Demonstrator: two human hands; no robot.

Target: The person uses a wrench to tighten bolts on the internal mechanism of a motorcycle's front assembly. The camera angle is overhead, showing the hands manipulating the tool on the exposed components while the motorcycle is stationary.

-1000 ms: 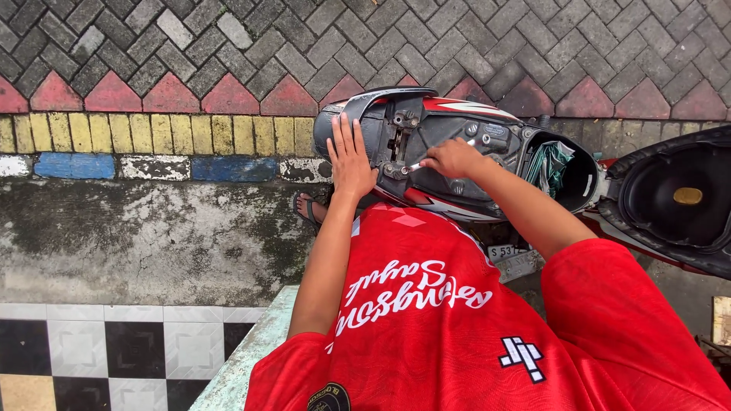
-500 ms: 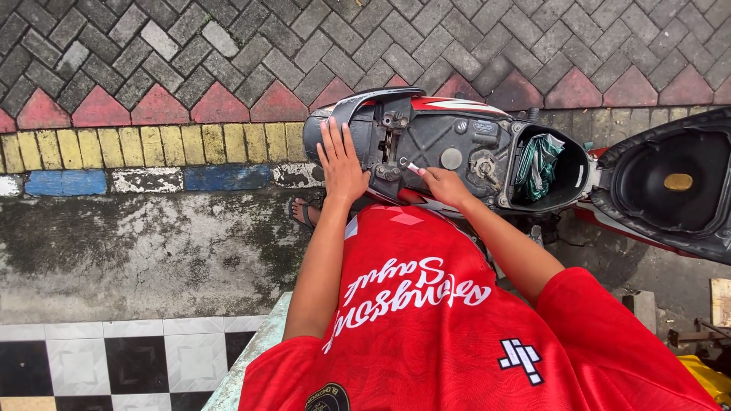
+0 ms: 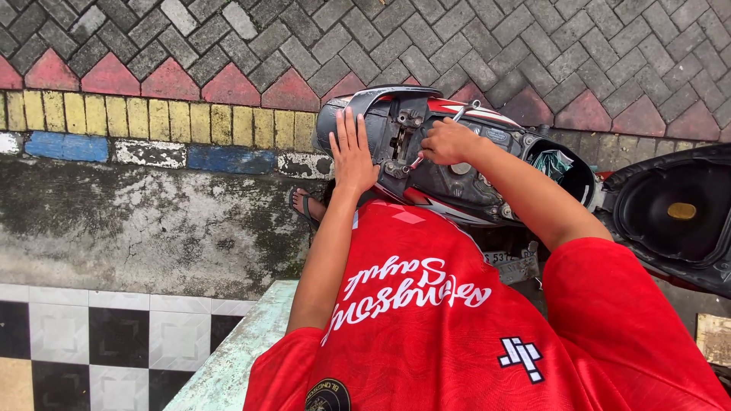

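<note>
Presently logged, all placed relative to the scooter tail:

- Left hand: spread flat, fingers extended, palm pressed on the tail's near-left edge; holds nothing.
- Right hand: closed around a thin metal tool, over the middle of the exposed tail frame.
- Tool: long axis runs diagonally; tip points down-left into the frame, other end hidden in the fist.
- Open seat: right of the tail, underside up.
- Risk, judged: tip may slip off its fitting if angled badly, striking the bracing left hand close beside it.
</note>
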